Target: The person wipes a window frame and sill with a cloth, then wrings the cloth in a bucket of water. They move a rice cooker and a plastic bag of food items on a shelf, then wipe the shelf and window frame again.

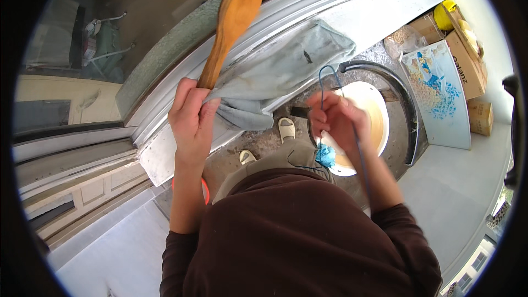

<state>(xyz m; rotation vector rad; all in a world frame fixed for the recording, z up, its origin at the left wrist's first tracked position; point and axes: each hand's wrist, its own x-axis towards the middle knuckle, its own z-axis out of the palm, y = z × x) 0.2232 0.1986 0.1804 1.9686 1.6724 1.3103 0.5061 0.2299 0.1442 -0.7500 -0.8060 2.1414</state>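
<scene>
My left hand (190, 117) is closed around the handle of a wooden paddle-shaped spoon (239, 8), whose broad end points up and away from me. The same hand grips a gathered corner of a grey-blue cloth (284, 64), which stretches to the right along a white window ledge. My right hand (340, 119), slightly blurred, has bent fingers on a thin blue cord (328, 67). The cord arches above the fingers and also runs down past the wrist. Just below this hand is a crumpled light-blue bundle (326, 155); whether it is tied to the cord I cannot tell.
Beneath my right hand stands a round white object with a wood-coloured centre (377, 121), beside a black curved rim (406, 103). Cardboard boxes (464, 64), a clear plastic bag (404, 40) and a flower-patterned panel (439, 95) are at right. A red rim (206, 192) shows near my left forearm.
</scene>
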